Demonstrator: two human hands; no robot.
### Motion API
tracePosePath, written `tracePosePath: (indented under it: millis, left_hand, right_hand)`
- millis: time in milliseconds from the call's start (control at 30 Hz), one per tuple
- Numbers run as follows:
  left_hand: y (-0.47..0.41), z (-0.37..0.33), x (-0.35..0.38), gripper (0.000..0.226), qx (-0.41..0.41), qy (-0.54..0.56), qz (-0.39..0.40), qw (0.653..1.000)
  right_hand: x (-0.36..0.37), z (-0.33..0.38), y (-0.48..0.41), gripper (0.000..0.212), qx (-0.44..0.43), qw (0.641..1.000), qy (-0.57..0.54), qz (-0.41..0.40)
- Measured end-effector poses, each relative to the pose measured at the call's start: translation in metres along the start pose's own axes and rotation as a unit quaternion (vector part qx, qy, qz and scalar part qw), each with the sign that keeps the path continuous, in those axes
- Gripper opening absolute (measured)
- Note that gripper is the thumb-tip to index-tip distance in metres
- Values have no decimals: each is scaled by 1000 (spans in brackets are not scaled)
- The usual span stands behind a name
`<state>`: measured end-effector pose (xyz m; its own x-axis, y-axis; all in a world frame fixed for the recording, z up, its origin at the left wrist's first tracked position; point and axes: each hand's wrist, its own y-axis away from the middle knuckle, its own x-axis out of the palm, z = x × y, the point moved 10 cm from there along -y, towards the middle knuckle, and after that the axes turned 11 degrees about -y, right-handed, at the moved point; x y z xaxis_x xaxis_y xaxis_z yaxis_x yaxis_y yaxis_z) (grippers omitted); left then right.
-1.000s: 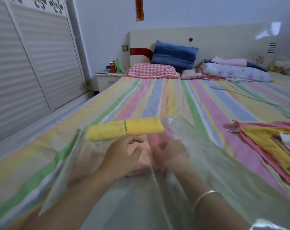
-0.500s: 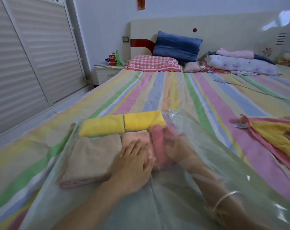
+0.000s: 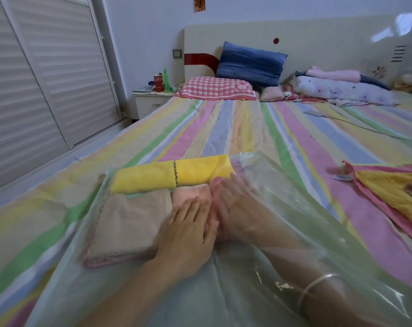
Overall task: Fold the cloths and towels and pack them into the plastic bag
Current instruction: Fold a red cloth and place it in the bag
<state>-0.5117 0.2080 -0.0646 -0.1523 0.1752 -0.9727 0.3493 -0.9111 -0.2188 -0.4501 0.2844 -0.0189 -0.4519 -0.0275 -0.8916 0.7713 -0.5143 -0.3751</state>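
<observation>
Fingers of left hand (image 3: 188, 232) and right hand (image 3: 233, 208) are now uncurled, pink cloth (image 3: 191, 192) pressed flat under them, judged seated in plastic bag (image 3: 318, 232).

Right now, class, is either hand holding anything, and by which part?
Nothing is gripped: left hand presses flat on the pink cloth; right hand rests flat beside it.

Far beyond the left hand (image 3: 188, 230) we see 2 pillows against the headboard (image 3: 318, 36), a red checked pillow (image 3: 214, 88) lying flat and a blue pillow (image 3: 249, 62) propped behind it. Further left of that hand a white nightstand (image 3: 148, 103) carries a red can (image 3: 158, 82) and a green bottle (image 3: 166, 79), beside louvred wardrobe doors (image 3: 47, 67). Ahead and right of the right hand (image 3: 233, 208), a rolled floral quilt (image 3: 341, 90) lies on the striped sheet (image 3: 224, 128).
</observation>
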Motion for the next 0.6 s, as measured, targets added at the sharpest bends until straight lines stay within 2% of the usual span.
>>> tracePosePath:
  millis: [100, 167, 267, 300, 367, 467, 533, 600]
  left_hand:
    - [2, 0, 1, 93, -3, 4, 2, 1000]
    - [5, -2, 1, 89, 0, 5, 1, 1000]
    - [9, -8, -7, 80, 19, 18, -26, 999]
    - [11, -10, -11, 77, 25, 42, -40, 998]
    - [17, -16, -22, 70, 28, 118, -73, 990]
    - [34, -33, -43, 60, 43, 198, -116, 972]
    - [50, -46, -62, 55, 52, 237, -143, 959]
    - [64, -61, -80, 53, 53, 284, -142, 947]
  right_hand:
    - [38, -10, -1, 64, 3, 993, 47, 107]
    - [52, -12, 0, 68, -32, 990, 91, 99]
    - [63, -21, -5, 70, -24, 993, 63, 102]
    - [60, -21, -4, 71, -16, 993, 54, 101]
    - [53, -13, -3, 87, -21, 994, 44, 96]
    - [52, -26, 25, 100, 39, 990, 25, 131]
    - [45, -24, 52, 96, 49, 991, -4, 128]
    - [46, -21, 87, 80, 60, 987, -26, 148]
